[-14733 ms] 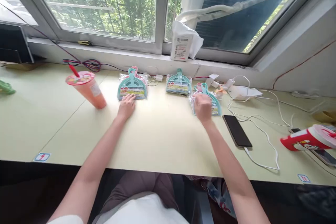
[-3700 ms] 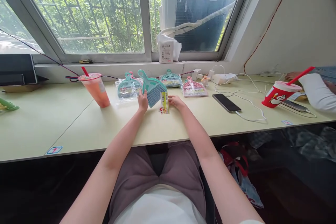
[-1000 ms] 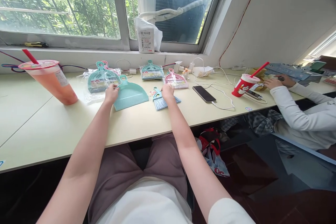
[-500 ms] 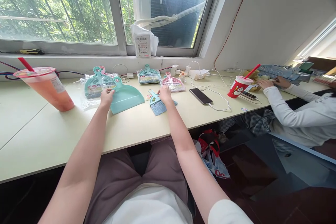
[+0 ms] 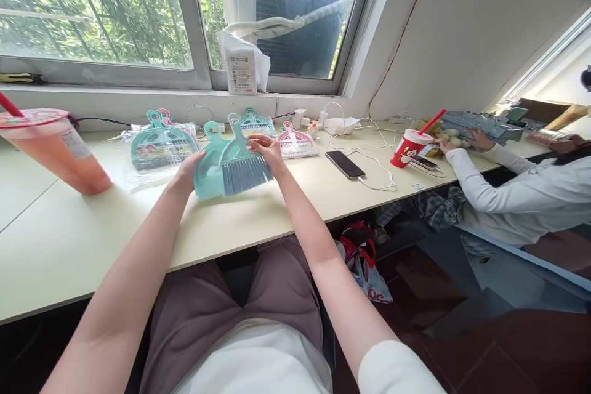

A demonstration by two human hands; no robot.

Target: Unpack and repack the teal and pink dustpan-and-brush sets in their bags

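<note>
A teal dustpan (image 5: 207, 180) is held at its left edge by my left hand (image 5: 188, 171), fingers closed on it. In front of its right part stands a small teal hand brush (image 5: 247, 173) with grey-blue bristles pointing down. My right hand (image 5: 268, 151) grips the brush at its upper right side. The brush overlaps the dustpan and hides much of it. Behind them lie bagged dustpan sets: a teal one (image 5: 161, 144) at the left, another teal one (image 5: 253, 122) at the back, and a pink one (image 5: 295, 141) to the right.
A large cup of orange drink (image 5: 60, 151) stands at the left. To the right are a phone (image 5: 345, 165) on a charging cable and a red cup (image 5: 410, 149) with a straw. A co-worker in a white sleeve (image 5: 480, 188) handles things farther right. A tissue pack (image 5: 242, 71) sits on the sill.
My right hand has lifted the brush off the table and brought it left, upright against the dustpan. My left hand has tilted the dustpan up. The view has shifted slightly.
</note>
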